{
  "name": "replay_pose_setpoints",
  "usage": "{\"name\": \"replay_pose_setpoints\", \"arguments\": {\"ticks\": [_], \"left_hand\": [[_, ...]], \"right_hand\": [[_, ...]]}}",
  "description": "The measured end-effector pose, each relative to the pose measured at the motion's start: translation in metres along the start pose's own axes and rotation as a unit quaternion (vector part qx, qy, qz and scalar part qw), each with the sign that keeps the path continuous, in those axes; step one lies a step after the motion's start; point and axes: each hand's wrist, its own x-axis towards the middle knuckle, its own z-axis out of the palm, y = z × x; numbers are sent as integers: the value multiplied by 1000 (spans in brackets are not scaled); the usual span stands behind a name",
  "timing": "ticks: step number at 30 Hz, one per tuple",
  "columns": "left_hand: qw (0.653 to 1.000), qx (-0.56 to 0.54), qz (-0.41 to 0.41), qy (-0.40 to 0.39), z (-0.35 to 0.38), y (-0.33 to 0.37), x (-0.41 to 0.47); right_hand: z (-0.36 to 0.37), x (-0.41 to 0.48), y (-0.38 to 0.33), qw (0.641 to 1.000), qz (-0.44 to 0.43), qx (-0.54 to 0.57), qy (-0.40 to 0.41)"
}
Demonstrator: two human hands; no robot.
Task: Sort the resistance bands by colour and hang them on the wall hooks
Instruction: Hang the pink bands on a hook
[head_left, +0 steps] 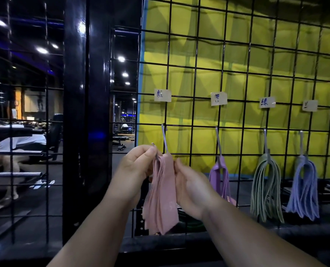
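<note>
A bundle of pink resistance bands (161,197) hangs from the leftmost metal hook (164,137) on the black wire grid (237,78). My left hand (139,168) pinches the hook's front tip at the top of the pink bundle. My right hand (191,187) grips the bundle's right side just below the hook. Further right, purple bands (219,176), green bands (266,187) and blue bands (304,189) each hang on a hook of their own. Paper labels (162,95) sit above the hooks.
A yellow sheet (276,54) backs the grid. A glossy black pillar (85,112) stands to the left. Beyond it lies a dark gym with benches and a person (19,143) bent over. Dark coiled bands (191,222) lie low behind the pink bundle.
</note>
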Motion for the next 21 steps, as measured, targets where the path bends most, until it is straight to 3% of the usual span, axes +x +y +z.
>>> {"name": "replay_pose_setpoints", "arguments": {"ticks": [8, 15, 21], "left_hand": [[996, -80, -23, -18, 1, 0, 2], [998, -49, -37, 18, 3, -4, 2], [991, -115, -6, 61, 10, -2, 4]], "right_hand": [[7, -3, 4, 999, 19, 28, 16], [17, 4, 11, 998, -65, 2, 7], [16, 10, 14, 967, -121, -201, 102]]}}
